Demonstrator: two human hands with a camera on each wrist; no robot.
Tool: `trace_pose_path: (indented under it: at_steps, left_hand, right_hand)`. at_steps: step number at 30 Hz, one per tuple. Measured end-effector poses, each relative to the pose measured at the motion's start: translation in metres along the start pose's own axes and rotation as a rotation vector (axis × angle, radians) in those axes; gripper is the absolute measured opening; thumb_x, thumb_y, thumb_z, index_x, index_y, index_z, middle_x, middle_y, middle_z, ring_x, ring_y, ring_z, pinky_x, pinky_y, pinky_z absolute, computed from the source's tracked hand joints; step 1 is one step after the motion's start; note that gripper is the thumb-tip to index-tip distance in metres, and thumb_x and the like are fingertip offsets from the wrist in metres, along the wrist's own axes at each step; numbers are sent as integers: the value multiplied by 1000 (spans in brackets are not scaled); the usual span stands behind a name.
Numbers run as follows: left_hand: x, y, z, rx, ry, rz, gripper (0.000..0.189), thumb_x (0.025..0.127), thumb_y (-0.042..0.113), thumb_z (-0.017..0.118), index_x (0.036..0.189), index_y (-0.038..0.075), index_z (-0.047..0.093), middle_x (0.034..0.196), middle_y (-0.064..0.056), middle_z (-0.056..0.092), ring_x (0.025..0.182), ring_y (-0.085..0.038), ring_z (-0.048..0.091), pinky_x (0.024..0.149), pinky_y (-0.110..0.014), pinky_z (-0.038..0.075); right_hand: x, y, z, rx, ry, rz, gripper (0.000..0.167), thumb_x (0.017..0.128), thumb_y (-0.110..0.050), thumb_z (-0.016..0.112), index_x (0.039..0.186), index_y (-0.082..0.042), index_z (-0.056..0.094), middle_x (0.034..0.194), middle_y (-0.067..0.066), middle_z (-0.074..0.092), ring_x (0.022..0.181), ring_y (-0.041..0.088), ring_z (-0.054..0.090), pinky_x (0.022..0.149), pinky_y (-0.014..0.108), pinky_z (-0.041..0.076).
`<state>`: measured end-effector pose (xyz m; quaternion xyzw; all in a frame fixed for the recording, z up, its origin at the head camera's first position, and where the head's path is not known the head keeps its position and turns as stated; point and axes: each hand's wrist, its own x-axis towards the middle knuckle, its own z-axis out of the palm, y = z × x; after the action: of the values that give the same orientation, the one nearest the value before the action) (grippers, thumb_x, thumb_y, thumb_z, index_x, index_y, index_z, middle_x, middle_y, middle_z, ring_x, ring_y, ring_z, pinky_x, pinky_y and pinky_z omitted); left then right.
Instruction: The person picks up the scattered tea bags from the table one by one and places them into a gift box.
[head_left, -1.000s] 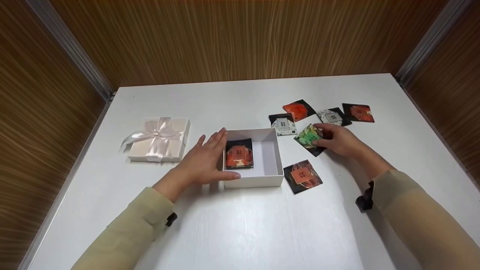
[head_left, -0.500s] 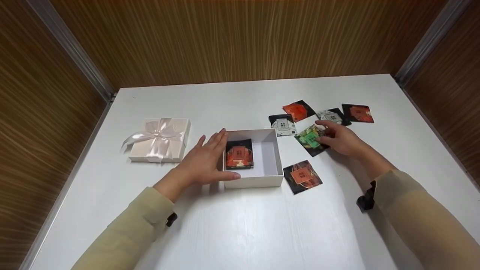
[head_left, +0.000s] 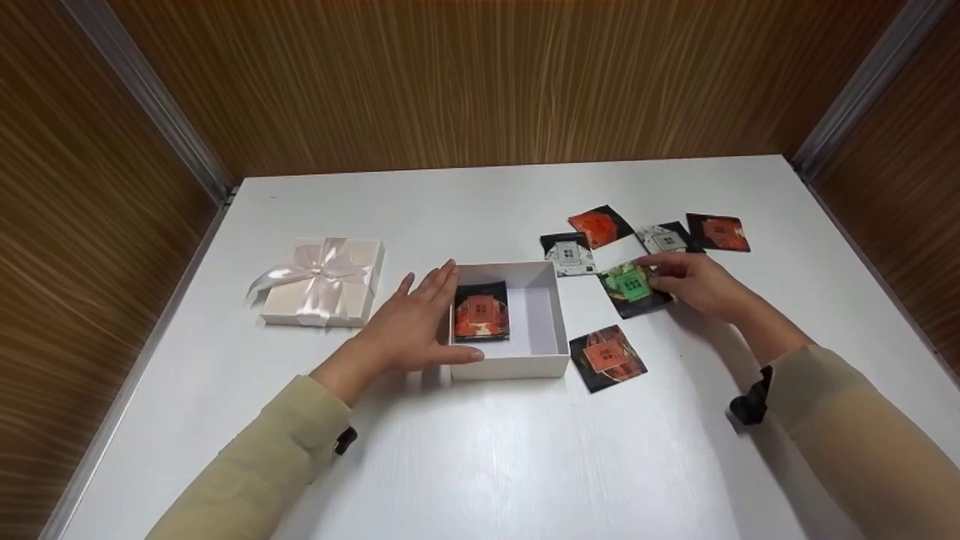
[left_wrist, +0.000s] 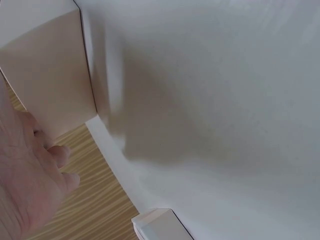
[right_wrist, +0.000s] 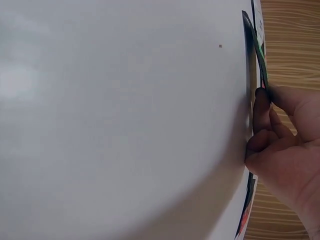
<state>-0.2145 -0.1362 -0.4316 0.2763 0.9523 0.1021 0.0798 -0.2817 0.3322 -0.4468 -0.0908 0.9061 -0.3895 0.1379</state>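
Observation:
In the head view, my right hand (head_left: 694,281) pinches the right edge of a square black sachet with a green label (head_left: 631,286). The right wrist view shows this sachet (right_wrist: 260,55) nearly edge-on, tilted, its pinched end raised off the table. My left hand (head_left: 411,324) rests along the left wall of an open white box (head_left: 510,367), fingers straight and thumb over the front rim. Inside the box, on its left side, lies a red-labelled sachet (head_left: 481,311), apparently atop another. From the left wrist, the box wall (left_wrist: 50,75) shows beside my fingers (left_wrist: 60,155).
A pale lid with a ribbon bow (head_left: 322,281) lies left of the box. Several more sachets lie on the right: a white-labelled one (head_left: 568,254), an orange one (head_left: 600,226), another white (head_left: 667,238), a red (head_left: 718,232) and a front orange one (head_left: 607,358). Wood-grain panels (head_left: 480,82) enclose the table.
My right hand has shifted slightly right and nearer, and the green-labelled sachet has turned and moved with it. The left hand stays at the box. The head view has tilted slightly.

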Motion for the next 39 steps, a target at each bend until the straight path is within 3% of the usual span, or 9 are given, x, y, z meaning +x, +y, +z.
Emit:
trace_pose_path:
  at_steps: [7,14,20,25,33,39]
  left_hand:
    - [-1,1,0,5,-1,-6,136,81,97,47,170,5,1,178,-9,-2,163,-28,8,131,-50,5]
    - [-1,1,0,7,7,11,134,83,95,49,170,4,3,178,-10,-2,163,-30,9,131,-51,5]
    - [0,0,1,10,7,8,135,82,96,47,170,4,2,178,-11,-1,163,-31,10,131,-51,5]
    - [-1,0,0,7,4,4,136,81,97,46,170,5,1,178,-10,-1,163,-30,9,131,-51,4]
    - [0,0,0,3,-10,-10,135,81,97,47,170,6,1,178,-9,-3,164,-27,6,131,-49,3]
    - [0,1,0,3,-1,-5,135,82,96,48,170,5,3,178,-9,-1,164,-27,8,131,-51,5]
  right_hand:
    - [-9,-9,-9,-16,26,28,47,107,-26,67,151,-11,61,129,18,62,102,24,57,75,25,51]
    - [-16,-24,-15,33,109,-36,51,103,-26,74,149,-6,62,137,20,65,101,9,59,77,14,49]
    - [-19,-42,-16,80,181,-72,51,101,-20,76,147,-3,63,123,16,71,93,0,62,74,13,52]
    - [-21,-58,-13,126,199,-115,50,101,-15,75,148,-2,62,121,16,71,93,0,63,75,13,53]
    - [-26,-88,1,123,216,-162,51,99,-22,79,146,-6,65,130,18,70,95,7,66,75,15,54]
    - [-24,-104,12,137,194,-211,51,100,-21,78,146,-5,65,126,18,73,97,9,68,77,16,55]
